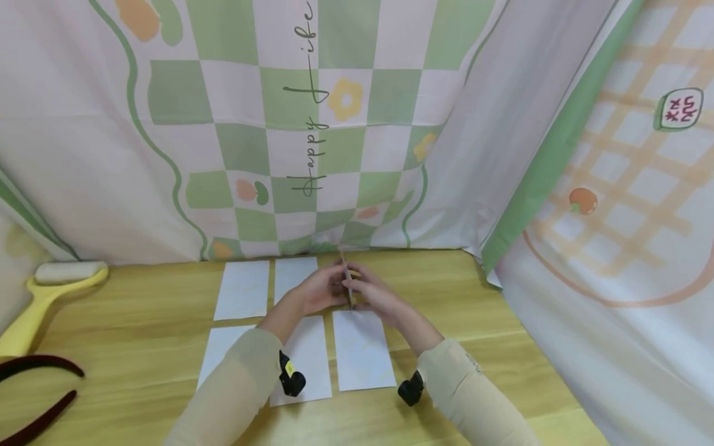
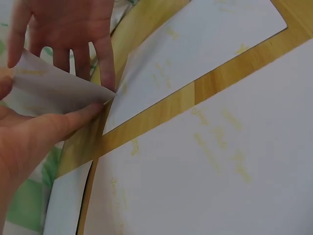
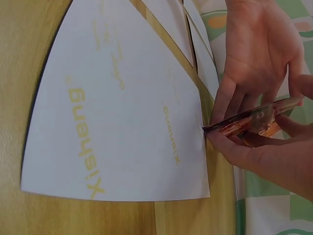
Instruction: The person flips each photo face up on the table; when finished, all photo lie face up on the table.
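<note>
Both hands hold one photo print [image 1: 348,288] upright on its edge above the wooden table, and it shows almost edge-on in the head view. My left hand [image 1: 319,291] holds it from the left, and my right hand [image 1: 385,301] from the right. The left wrist view shows the white back of the print [image 2: 58,88] with faint yellow lettering. Its coloured face [image 3: 254,120] appears in the right wrist view, partly covered by fingers. The lower edge comes close to a white sheet [image 1: 365,352] lying flat; whether they touch, I cannot tell.
More white sheets lie flat in rows, one [image 1: 242,290] at the back left and another [image 1: 305,365] under the left forearm. A yellow-handled roller [image 1: 50,291] and a dark headband [image 1: 39,365] lie at left. A patterned curtain [image 1: 290,124] hangs behind the wooden table [image 1: 480,371].
</note>
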Action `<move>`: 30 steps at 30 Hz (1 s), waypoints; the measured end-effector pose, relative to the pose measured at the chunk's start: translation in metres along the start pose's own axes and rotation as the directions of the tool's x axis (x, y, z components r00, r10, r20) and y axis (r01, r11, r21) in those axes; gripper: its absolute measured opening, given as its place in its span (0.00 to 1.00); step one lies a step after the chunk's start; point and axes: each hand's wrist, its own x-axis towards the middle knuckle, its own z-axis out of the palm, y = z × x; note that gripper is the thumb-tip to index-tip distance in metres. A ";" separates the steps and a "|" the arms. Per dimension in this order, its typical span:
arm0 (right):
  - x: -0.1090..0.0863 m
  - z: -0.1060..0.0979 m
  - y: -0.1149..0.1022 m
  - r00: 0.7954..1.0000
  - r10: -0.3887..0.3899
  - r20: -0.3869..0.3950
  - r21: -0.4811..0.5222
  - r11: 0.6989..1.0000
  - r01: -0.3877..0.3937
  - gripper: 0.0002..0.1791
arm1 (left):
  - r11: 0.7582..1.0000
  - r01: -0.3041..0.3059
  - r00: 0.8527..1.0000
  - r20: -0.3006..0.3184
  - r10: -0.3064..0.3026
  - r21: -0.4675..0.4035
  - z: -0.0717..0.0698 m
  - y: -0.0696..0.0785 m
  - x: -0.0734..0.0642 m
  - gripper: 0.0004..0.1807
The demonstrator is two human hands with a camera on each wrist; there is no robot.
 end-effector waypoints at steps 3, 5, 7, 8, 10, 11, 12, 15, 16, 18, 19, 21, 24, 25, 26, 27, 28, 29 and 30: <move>0.001 0.000 0.000 0.999 -0.012 0.037 -0.038 0.999 0.013 0.35 | 0.999 -0.012 1.000 0.020 0.012 -0.041 0.000 0.000 -0.001 0.29; 0.002 -0.002 0.000 0.998 -0.019 0.061 -0.080 0.996 0.024 0.35 | 0.998 -0.020 0.999 0.045 0.023 -0.064 -0.001 -0.001 0.000 0.29; 0.003 -0.002 0.000 0.997 -0.023 0.076 -0.133 0.991 0.033 0.34 | 0.995 -0.025 0.997 0.067 0.032 -0.092 -0.002 -0.001 -0.001 0.29; 0.003 -0.002 0.000 0.997 -0.022 0.078 -0.164 0.986 0.035 0.34 | 0.995 -0.031 0.997 0.072 0.038 -0.099 -0.002 -0.002 -0.001 0.28; 0.003 -0.002 0.000 0.996 -0.037 0.075 -0.241 0.969 0.054 0.33 | 0.993 -0.038 0.998 0.051 0.044 -0.114 -0.002 -0.002 0.000 0.23; 0.003 -0.002 0.000 0.997 -0.043 0.069 -0.269 0.961 0.060 0.32 | 0.992 -0.044 0.998 0.040 0.049 -0.114 -0.002 -0.001 -0.001 0.23; 0.003 -0.002 0.000 0.997 -0.046 0.061 -0.295 0.954 0.062 0.32 | 0.992 -0.048 0.998 0.025 0.051 -0.117 -0.002 -0.001 -0.001 0.22; 0.005 -0.001 0.001 0.997 -0.065 0.052 -0.355 0.931 0.079 0.29 | 0.991 -0.055 0.999 -0.005 0.054 -0.123 -0.004 -0.002 0.000 0.27; 0.005 -0.001 0.002 0.996 -0.067 0.052 -0.366 0.927 0.082 0.29 | 0.991 -0.056 0.998 -0.006 0.056 -0.119 -0.004 -0.002 0.000 0.29; 0.007 0.000 0.003 0.995 -0.077 0.059 -0.391 0.915 0.094 0.29 | 0.992 -0.056 0.998 -0.010 0.055 -0.114 -0.006 -0.003 0.001 0.31; 0.007 0.000 0.004 0.994 -0.084 0.064 -0.407 0.907 0.103 0.28 | 0.992 -0.058 0.998 -0.020 0.056 -0.113 -0.006 -0.004 0.002 0.31; 0.008 0.000 0.006 0.993 -0.097 0.067 -0.439 0.891 0.116 0.29 | 0.993 -0.064 0.997 -0.056 0.058 -0.096 -0.007 -0.006 0.003 0.32; 0.010 -0.002 0.009 0.992 -0.112 0.065 -0.497 0.858 0.129 0.27 | 0.995 -0.077 0.989 -0.132 0.069 -0.059 -0.007 -0.009 0.006 0.33; 0.011 -0.003 0.010 0.990 -0.123 0.065 -0.521 0.842 0.138 0.27 | 0.996 -0.078 0.984 -0.164 0.070 -0.045 -0.007 -0.009 0.007 0.34; 0.011 -0.004 0.010 0.989 -0.132 0.067 -0.546 0.825 0.147 0.26 | 0.997 -0.079 0.978 -0.195 0.074 -0.019 -0.007 -0.010 0.008 0.34; 0.011 -0.005 0.011 0.987 -0.146 0.071 -0.576 0.801 0.160 0.26 | 0.997 -0.082 0.971 -0.226 0.082 0.013 -0.007 -0.011 0.008 0.35; 0.011 -0.007 0.012 0.984 -0.158 0.082 -0.603 0.778 0.175 0.25 | 0.996 -0.082 0.963 -0.256 0.091 0.046 -0.006 -0.012 0.009 0.35; 0.011 -0.008 0.013 0.981 -0.172 0.094 -0.626 0.755 0.192 0.25 | 0.994 -0.079 0.955 -0.281 0.098 0.076 -0.006 -0.013 0.010 0.36; 0.011 -0.009 0.014 0.977 -0.183 0.105 -0.647 0.734 0.207 0.24 | 0.992 -0.078 0.947 -0.303 0.106 0.104 -0.005 -0.013 0.010 0.37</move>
